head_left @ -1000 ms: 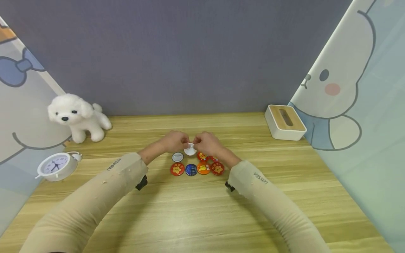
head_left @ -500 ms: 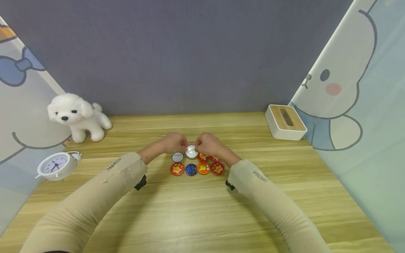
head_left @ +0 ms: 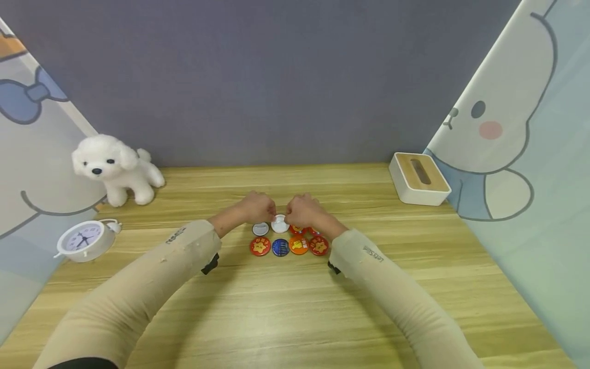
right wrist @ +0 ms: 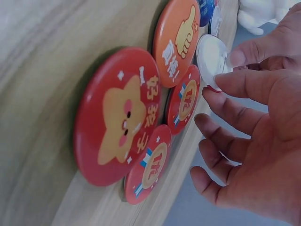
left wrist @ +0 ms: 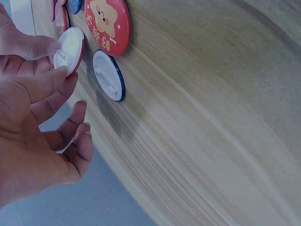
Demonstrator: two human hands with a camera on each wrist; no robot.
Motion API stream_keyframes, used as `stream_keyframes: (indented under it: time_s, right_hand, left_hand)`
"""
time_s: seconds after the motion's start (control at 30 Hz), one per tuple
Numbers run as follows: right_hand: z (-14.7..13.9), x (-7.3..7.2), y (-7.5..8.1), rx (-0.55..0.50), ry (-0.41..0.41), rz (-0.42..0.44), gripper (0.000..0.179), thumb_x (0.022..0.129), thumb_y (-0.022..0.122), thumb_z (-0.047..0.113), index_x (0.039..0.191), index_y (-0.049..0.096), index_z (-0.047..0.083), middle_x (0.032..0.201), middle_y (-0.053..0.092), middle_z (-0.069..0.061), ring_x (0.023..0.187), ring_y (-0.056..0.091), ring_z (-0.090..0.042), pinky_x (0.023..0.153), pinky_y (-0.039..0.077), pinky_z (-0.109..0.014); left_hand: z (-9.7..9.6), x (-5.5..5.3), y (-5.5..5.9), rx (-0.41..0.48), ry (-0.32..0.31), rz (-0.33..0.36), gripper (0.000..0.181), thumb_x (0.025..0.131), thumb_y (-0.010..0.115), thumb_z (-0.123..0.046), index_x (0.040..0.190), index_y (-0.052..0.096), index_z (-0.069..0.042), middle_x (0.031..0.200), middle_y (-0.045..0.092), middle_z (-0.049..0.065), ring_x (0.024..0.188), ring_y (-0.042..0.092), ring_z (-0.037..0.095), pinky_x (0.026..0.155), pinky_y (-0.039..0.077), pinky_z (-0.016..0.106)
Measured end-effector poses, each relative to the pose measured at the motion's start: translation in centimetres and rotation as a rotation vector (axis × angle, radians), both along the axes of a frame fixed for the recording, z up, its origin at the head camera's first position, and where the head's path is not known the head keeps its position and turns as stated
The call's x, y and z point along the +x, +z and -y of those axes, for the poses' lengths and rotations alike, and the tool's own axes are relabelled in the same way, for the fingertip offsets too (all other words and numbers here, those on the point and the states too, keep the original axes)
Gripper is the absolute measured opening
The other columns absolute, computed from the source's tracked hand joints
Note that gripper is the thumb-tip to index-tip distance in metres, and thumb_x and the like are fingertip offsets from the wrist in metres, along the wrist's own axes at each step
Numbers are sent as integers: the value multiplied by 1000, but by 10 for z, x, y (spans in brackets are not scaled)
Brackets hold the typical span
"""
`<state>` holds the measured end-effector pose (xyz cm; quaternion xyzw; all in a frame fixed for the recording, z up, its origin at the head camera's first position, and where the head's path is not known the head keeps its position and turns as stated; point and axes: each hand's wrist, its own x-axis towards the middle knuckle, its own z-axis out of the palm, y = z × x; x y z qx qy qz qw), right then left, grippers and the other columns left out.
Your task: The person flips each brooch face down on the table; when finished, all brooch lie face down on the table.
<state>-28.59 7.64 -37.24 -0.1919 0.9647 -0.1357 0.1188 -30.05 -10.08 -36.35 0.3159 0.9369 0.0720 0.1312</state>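
A round pin badge is face down, its white back with the pin uppermost and a red rim showing in the wrist views. My left hand pinches its left edge between thumb and forefinger, the other fingers loosely bent in the left wrist view. At its right edge, my right hand pinches it the same way. Just left of it lies another face-down badge with a blue rim. Two red badges with medal prints lie to the right, partly hidden by the right hand in the head view.
Nearer me, a row holds a red star badge, a blue badge, an orange thumbs-up badge and another red star badge. A plush dog and alarm clock stand left; a tissue box stands back right.
Both hands have brought the white-backed badge slightly toward me, into line with the other face-down badge. The head view has shifted a little. The other badges look unmoved.
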Motion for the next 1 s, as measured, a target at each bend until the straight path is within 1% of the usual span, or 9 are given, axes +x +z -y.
stream_keyframes:
  time_s: [0.17,0.3,0.5,0.6,0.7,0.93,1.0]
  right_hand:
    - [3,-1,-2,21,1,14,40,88,61,20,52,43,20,53,38,6,95,48,-29,81,31,-41]
    - [5,-2,-2,33,-2,21,40,88,61,18,52,44,19,54,40,5,93,47,-28,79,29,-40]
    - [7,-4,-4,61,-27,28,36,88,60,19,54,47,20,66,45,3,92,44,-27,75,28,-36]
    - [8,-4,-4,65,-38,37,34,87,60,19,55,49,19,68,48,2,92,44,-26,75,28,-36]
    - [9,-4,-4,75,-45,48,33,87,61,19,56,50,19,69,50,2,93,43,-25,76,28,-36]
    - [10,-4,-2,86,-61,58,31,87,61,19,57,51,18,77,52,0,95,43,-25,79,29,-37]
    - [11,-4,-1,89,-61,61,31,87,61,19,57,52,17,79,52,0,96,43,-25,80,29,-37]
  left_hand:
    - [-1,1,-2,-21,7,-8,20,94,67,-22,103,76,-7,102,76,5,99,66,25,94,40,46]
    - [-2,0,-3,-25,26,3,20,94,68,-22,103,76,-7,103,76,6,100,65,26,95,39,46]
    - [-3,1,-5,-38,74,37,21,95,66,-22,107,76,-7,110,75,6,111,62,29,108,33,52]
    - [-3,2,-5,-47,86,41,22,96,65,-22,108,76,-7,111,74,6,113,61,30,111,32,54]
    - [-4,3,-5,-51,94,45,22,96,65,-22,108,76,-8,112,74,6,114,60,30,111,33,53]
    - [-5,3,-6,-59,86,16,22,94,65,-21,108,76,-8,112,75,5,113,60,29,106,36,50]
    - [-6,3,-6,-66,88,17,22,95,64,-21,109,76,-8,113,74,5,114,59,29,106,36,49]
